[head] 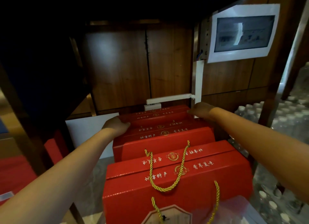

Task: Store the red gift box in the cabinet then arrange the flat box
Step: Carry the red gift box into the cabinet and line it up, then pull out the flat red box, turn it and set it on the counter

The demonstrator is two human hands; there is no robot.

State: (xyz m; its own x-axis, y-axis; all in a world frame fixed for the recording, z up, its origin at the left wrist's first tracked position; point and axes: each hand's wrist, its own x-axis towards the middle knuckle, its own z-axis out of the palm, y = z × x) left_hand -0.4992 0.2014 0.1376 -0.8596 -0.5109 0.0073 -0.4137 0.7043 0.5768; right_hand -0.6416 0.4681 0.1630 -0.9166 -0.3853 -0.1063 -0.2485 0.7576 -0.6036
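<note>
Deep in the dark wooden cabinet [117, 65], centre frame, red gift boxes stand in a row. The farthest red gift box [157, 114] is gripped at both ends: left hand [117, 124] clasps its left end, right hand [199, 109] its right. A white flat box [87, 128] leans left of them.

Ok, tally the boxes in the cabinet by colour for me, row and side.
Red boxes: 3
White flat box: 1
Total: 4
</note>
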